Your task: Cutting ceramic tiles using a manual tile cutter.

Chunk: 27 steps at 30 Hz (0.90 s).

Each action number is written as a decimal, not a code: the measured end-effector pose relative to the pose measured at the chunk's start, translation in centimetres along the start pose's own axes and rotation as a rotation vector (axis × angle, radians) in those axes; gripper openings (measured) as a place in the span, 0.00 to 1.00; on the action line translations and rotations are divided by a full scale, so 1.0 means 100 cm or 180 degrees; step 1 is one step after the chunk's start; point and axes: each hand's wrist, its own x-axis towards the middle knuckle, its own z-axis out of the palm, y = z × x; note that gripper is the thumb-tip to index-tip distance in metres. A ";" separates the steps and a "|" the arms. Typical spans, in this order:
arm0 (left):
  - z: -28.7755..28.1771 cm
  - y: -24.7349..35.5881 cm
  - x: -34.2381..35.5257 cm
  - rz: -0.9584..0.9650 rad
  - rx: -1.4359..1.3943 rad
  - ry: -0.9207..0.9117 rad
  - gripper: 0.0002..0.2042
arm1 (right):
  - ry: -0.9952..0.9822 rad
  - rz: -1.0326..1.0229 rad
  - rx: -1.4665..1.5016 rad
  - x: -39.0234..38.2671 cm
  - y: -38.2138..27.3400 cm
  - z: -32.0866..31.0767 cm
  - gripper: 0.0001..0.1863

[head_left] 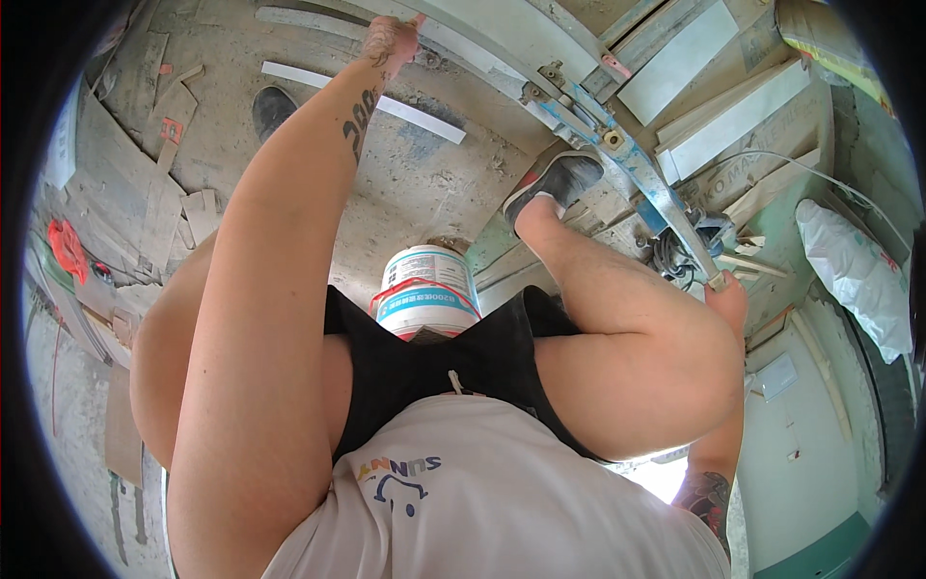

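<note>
Metal bar [666, 198], blue with worn, dull patches, lies on a slant at the right side of the view. Its long way runs from the top middle down to the right. One end points at the person's right knee [694, 372], and the other end points up and left, to the metal joint [555, 92] with bolts. The right hand [730, 299] is wrapped around the low end of the bar, just past that knee.

The left hand [391, 39] is far from the right one, up at the top edge. Its fingers are curled next to a long pale piece [492, 66]. I cannot tell if they grip it. That piece slants down to the right too, and comes to the metal joint.

The right shoe [564, 179] is near the bar, on its left side. A white bucket [424, 289] with a red handle is between the person's legs. A thin white strip [367, 101] lies on the dusty floor [424, 193], under the left arm. Flat pale tiles [680, 63] lie past the bar, up and right. A full white sack [854, 275] is at the far right.
</note>
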 end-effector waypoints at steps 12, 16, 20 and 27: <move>-0.019 0.005 -0.019 -0.0298 -0.0660 0.0041 0.14 | 0.0067 -0.0169 -0.0228 -0.007 -0.031 -0.028 0.12; -0.019 0.046 -0.044 -0.0693 -0.1609 0.0096 0.20 | -0.0142 -0.0024 -0.0180 -0.004 -0.017 -0.025 0.12; -0.019 0.033 -0.038 -0.0625 -0.1882 0.0338 0.26 | -0.0138 -0.0066 -0.0128 -0.007 -0.023 -0.025 0.12; -0.009 0.026 -0.029 -0.0832 -0.1711 0.0609 0.27 | -0.0055 -0.0111 -0.0181 -0.011 -0.031 -0.034 0.12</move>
